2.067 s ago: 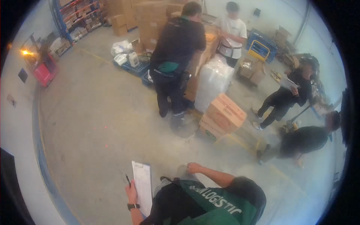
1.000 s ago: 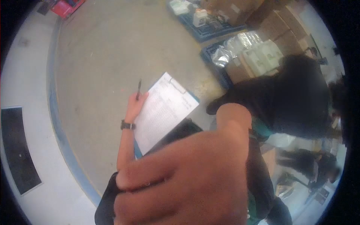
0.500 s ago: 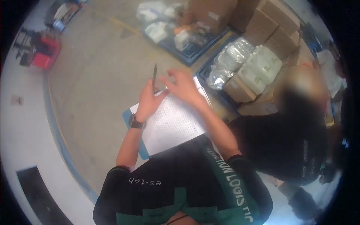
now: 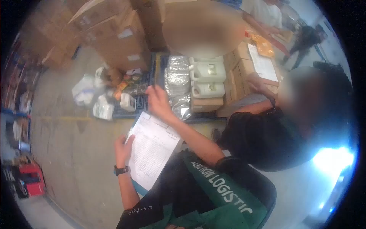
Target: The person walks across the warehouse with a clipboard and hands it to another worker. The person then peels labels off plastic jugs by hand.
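Observation:
My left hand (image 4: 124, 149), with a dark watch on the wrist, grips the left edge of a blue clipboard (image 4: 139, 188). Printed sheets of paper (image 4: 152, 150) with a table of rows lie on the clipboard, tilted in front of my body. Above the clip at its top end, my right hand (image 4: 159, 102) is raised with its fingers curled. Whatever those fingers hold, if anything, does not stand out from the dark goods behind them. No pen can be made out clearly now.
Ahead, blue pallets (image 4: 154, 72) carry white jugs (image 4: 208, 72), clear-wrapped packs (image 4: 178, 76), bagged goods (image 4: 103, 107) and cardboard boxes (image 4: 122, 42). A co-worker (image 4: 263, 133) stands close on my right, hand near papers on boxes. Another person (image 4: 263, 15) is farther back.
My view has swung right towards the pallets. My right hand has moved apart from my left, which has slid down to the clipboard's side. The pen seen upright by my left hand no longer shows there.

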Demonstrator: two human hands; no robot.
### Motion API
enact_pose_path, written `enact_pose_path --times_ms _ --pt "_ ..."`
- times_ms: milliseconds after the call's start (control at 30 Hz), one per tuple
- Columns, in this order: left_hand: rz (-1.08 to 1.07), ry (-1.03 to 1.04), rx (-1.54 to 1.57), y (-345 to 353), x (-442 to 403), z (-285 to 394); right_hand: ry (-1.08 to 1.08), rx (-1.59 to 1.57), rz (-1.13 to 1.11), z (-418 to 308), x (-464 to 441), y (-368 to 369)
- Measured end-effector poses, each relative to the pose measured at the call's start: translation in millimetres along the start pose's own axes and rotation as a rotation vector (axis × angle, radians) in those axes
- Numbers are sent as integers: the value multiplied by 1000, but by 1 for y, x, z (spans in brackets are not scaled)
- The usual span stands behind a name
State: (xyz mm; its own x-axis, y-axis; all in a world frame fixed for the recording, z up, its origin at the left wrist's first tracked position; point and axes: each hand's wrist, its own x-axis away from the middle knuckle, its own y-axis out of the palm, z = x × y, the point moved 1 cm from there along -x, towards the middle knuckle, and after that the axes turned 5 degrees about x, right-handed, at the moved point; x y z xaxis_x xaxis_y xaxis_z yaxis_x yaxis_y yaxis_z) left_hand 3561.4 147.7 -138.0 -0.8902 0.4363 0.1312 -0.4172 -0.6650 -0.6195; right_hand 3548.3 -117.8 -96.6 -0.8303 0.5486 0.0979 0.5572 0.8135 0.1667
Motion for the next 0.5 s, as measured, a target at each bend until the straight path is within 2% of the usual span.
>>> enact_pose_path --times_ms 33,67,100,133,200,233,300,367,400,467,500 --pt "-9 -57 155 6 -25 -20 -22 -2 36 13 -18 -3" --pt "-23 -118 305 23 -13 -14 -137 34 152 7 -2 -35" --pt "-50 -83 295 44 12 2 -251 70 272 -11 28 -80" --pt "-142 -195 343 81 -72 -25 -178 60 324 32 -47 -112" --pt "-238 -229 415 102 -143 -36 -15 138 421 26 -72 -150" --pt "-286 -272 396 106 -160 -48 -16 138 442 40 -74 -166" --pt "-331 -322 368 99 -172 -93 -155 257 548 108 -61 -184" --pt "-362 -195 420 80 -188 -136 -238 610 619 238 -26 -225" --pt "-382 -202 393 68 -211 -146 129 500 519 242 -2 -229" --pt "-280 -255 442 54 -265 -171 534 545 507 355 67 -237" --pt "-118 -75 243 65 -279 -209 667 634 448 408 124 -237"
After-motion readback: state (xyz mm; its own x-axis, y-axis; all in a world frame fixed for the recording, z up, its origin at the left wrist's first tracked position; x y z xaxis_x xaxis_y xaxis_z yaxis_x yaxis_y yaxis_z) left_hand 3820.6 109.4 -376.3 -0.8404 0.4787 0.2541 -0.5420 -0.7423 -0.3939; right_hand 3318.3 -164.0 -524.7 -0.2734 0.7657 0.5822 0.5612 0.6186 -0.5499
